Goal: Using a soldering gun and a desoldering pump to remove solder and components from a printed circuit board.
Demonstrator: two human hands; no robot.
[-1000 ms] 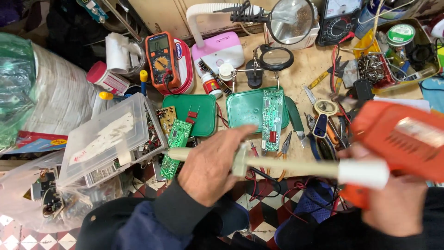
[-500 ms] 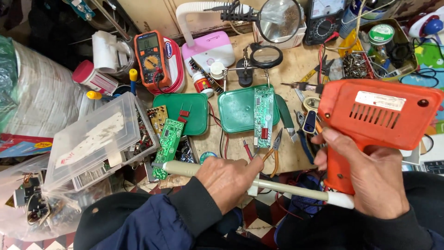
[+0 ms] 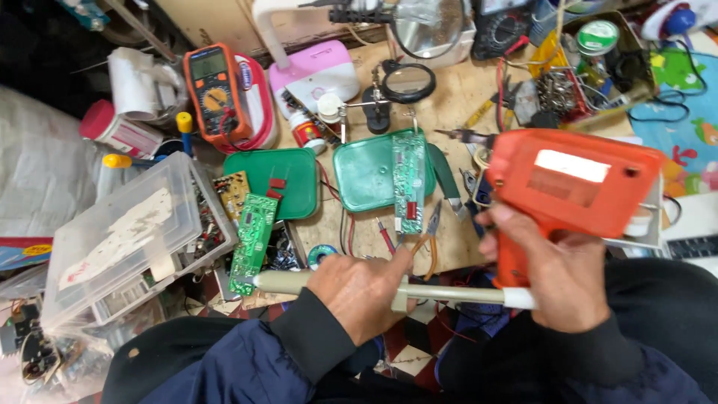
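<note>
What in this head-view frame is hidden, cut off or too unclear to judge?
- Orange drill: its handle is covered by the right hand.
- Pale rod: its middle is hidden under the left hand.
- Magnifier lamp: cut off by the top edge.
- Clear plastic box: contents too small to identify.

drill (image 3: 576,179) bright orange | rod (image 3: 389,288) kinda beige w/ white tip | trays (image 3: 370,168) green | multimeter (image 3: 215,90) orange-black | sleeves (image 3: 247,366) navy

cluttered wooden workbench (image 3: 456,105), checkered floor (image 3: 407,359)
</note>
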